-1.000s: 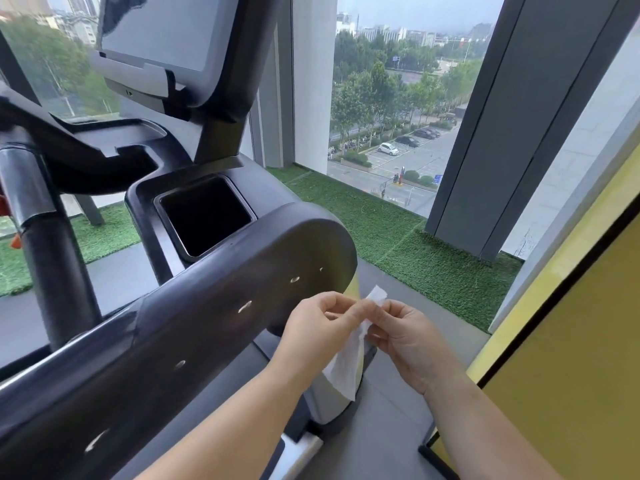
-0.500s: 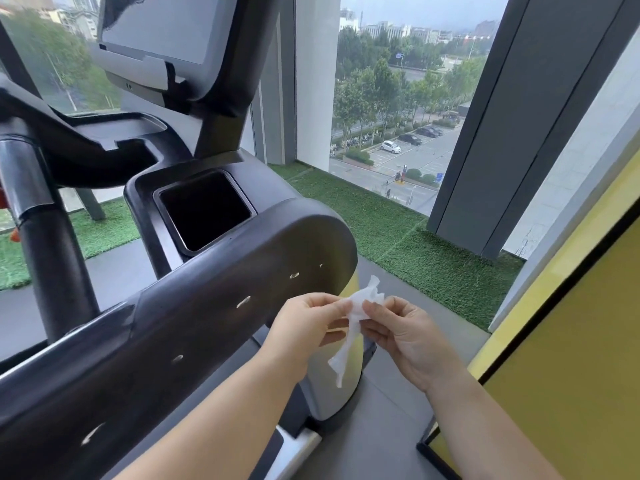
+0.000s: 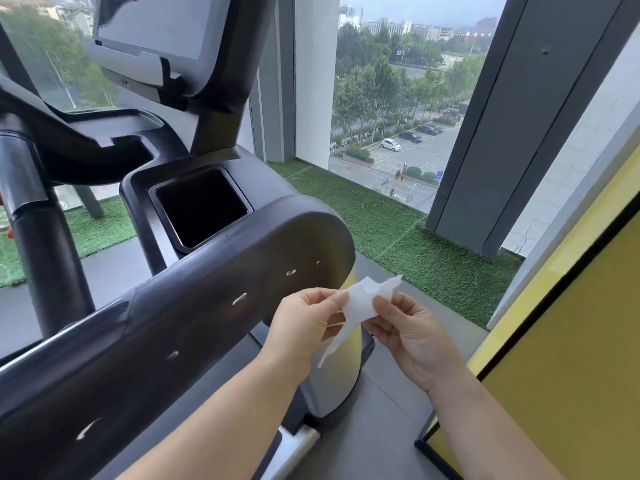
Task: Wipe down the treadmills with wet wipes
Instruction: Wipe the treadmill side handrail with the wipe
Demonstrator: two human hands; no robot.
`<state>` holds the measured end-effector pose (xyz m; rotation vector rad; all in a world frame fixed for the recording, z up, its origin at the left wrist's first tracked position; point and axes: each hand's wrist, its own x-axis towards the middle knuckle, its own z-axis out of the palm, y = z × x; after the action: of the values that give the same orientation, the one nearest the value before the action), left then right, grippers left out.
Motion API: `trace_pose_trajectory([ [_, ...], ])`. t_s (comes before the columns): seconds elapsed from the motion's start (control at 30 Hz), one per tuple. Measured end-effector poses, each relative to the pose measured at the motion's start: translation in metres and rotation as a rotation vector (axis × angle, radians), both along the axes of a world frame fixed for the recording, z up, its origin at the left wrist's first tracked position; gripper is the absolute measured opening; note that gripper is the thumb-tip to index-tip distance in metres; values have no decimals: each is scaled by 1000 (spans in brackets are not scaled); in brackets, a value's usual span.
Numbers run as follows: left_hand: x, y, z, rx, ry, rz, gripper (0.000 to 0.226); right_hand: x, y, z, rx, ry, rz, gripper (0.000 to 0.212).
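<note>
Just right of the frame's centre, a white wet wipe (image 3: 362, 301) is hanging in the air between two hands, crumpled at the top and trailing a thin twisted tail downward. The left hand (image 3: 301, 329) is reaching in from the lower middle, and its grip is pinching the wipe's left edge between thumb and fingertips. The right hand (image 3: 414, 341) is coming in from the lower right, its grip grasping the wipe's right side, with a pointed corner of the wipe sticking up above its fingers. The wipe is not touching the machine; it is sitting just in front of the rounded end of the treadmill (image 3: 173, 323), whose broad dark side arm is running from the lower left up toward the centre. A square dark recess (image 3: 201, 206) is opening in the console above that arm, and a grey screen (image 3: 156, 26) is standing at the upper left. A thick black handlebar post (image 3: 41, 258) is rising at the left edge. Below the hands a pale yellow upright cover (image 3: 341, 368) is meeting the grey floor (image 3: 381, 403). Green artificial grass (image 3: 398, 237) is lining the window, and a yellow panel (image 3: 571, 358) is filling the lower right.
</note>
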<state>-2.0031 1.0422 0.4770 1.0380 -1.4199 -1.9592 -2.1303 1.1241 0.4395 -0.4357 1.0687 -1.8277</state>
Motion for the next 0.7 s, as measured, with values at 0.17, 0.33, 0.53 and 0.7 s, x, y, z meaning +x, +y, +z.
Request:
trace_pose_trajectory([
  [0.17, 4, -3, 0, -32, 56, -125, 14, 0, 6, 0, -80, 49, -16, 49],
  [0.33, 1, -2, 7, -270, -147, -236, 32, 8, 12, 9, -17, 413, -48, 26],
  [0.53, -3, 3, 3, -382, -111, -139, 12, 11, 11, 4, 64, 466, -146, 19],
  [0.7, -7, 7, -4, -205, -63, -94, 10, 11, 10, 1, 31, 397, -169, 13],
])
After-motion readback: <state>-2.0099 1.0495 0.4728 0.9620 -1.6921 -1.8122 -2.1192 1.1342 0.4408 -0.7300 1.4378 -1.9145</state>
